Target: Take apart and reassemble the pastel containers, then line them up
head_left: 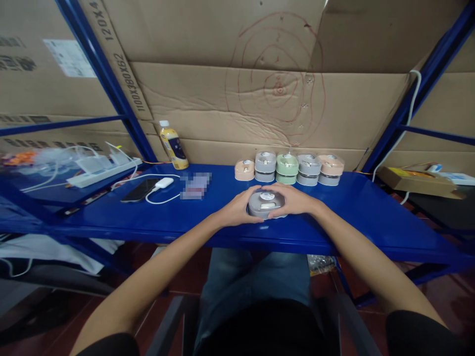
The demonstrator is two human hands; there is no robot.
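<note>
A grey rounded container (260, 208) with a clear lid and a round white sticker sits at the front middle of the blue table. My left hand (241, 206) curves round its left side, while my right hand (291, 200) wraps the right side, fingers closed on it. Behind it stands a row of similar containers: a single peach one (244, 170) at the left, then a grey stack (265, 167), a green stack (287, 168), another grey stack (308, 169) and a peach-topped stack (330, 169).
A yellow drink bottle (173, 146) stands at the back left. Before it lie a phone (140, 191), a white charger (164, 183) with cable, and a blurred-out item (195, 186). A power strip (104, 172) is further left; an open cardboard box (417, 180) lies right.
</note>
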